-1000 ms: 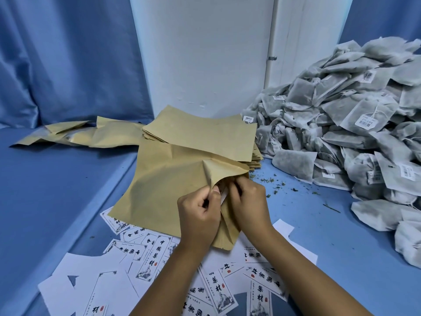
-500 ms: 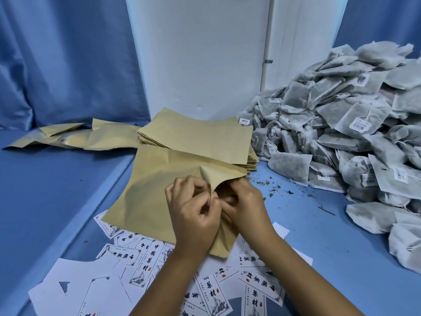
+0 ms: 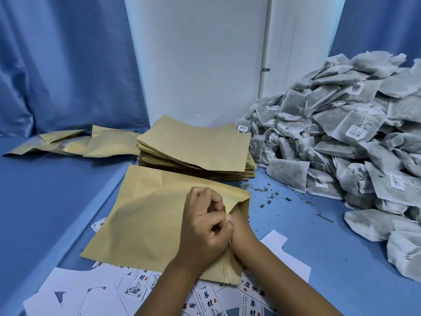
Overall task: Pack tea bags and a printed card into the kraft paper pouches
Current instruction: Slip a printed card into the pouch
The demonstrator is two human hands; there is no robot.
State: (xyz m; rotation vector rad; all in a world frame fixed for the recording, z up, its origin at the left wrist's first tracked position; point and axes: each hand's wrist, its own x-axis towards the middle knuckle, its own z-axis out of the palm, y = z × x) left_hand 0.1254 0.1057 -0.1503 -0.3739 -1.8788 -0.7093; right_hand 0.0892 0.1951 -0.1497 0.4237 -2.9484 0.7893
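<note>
Your left hand (image 3: 205,226) has its fingers curled around the top layer of the pouch (image 3: 145,224) at its open mouth, pinching that edge and lifting it. Your right hand (image 3: 238,226) is mostly hidden inside the mouth behind the left one, so you cannot tell how its fingers lie. The pouch lies flat on the blue table (image 3: 319,258), just in front of the stack of pouches (image 3: 193,151) and partly on top of the scattered cards (image 3: 211,302).

Treat the pouch as thin, light paper: it looks stiff enough to hold a crease but it will likely buckle or tear if you pull hard at one corner. Take hold near the mouth, one layer in each hand, and spread it gently rather than tugging. It will probably slide on the table, so keep a wrist resting on it.

The tea bags (image 3: 341,142) in the heap on your right look soft, light and slightly puffy, with strings and small tags that may snag each other; lift one by its body, not the string, as the loose leaf bits (image 3: 268,192) suggest they shed. The cards are flat and slippery; slide one off by its edge.
</note>
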